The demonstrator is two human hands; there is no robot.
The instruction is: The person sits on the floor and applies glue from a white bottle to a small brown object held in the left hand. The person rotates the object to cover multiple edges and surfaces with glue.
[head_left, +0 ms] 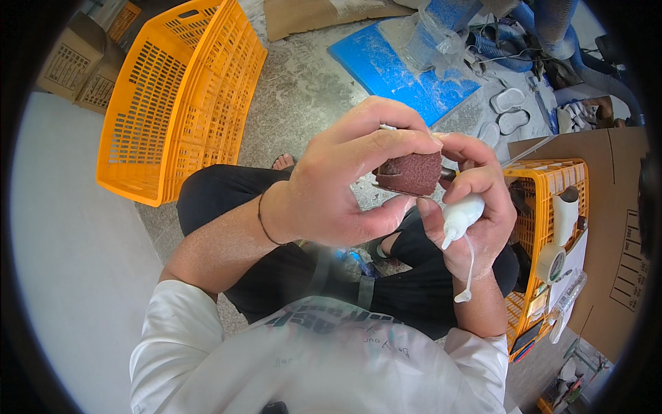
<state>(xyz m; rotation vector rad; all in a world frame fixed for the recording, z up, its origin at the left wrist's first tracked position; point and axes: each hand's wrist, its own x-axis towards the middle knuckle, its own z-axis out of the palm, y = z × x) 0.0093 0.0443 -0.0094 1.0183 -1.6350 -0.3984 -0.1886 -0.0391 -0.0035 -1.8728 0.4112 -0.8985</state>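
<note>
In front of my chest, my left hand (pixel 352 169) curls its fingers and thumb around a reddish-brown sandpaper drum (pixel 412 174). A loose edge of its sandpaper sticks out on the lower left. My right hand (pixel 483 207) closes from the other side, fingertips near the drum and the short metal shaft at its right end. Tucked in the same hand is a small white glue bottle (pixel 463 212), its nozzle pointing down and left. The bottle's cap (pixel 463 297) dangles open on a thin strap. Part of the drum lies hidden behind my left fingers.
Stacked orange crates (pixel 172 103) stand at the left. Another orange crate (pixel 552 172) at the right carries a tape roll (pixel 551 263) and small items. Beyond my hands lie a dusty blue board (pixel 386 69), ducting hoses (pixel 510 58) and shoes (pixel 510 100). Cardboard (pixel 614 228) stands far right.
</note>
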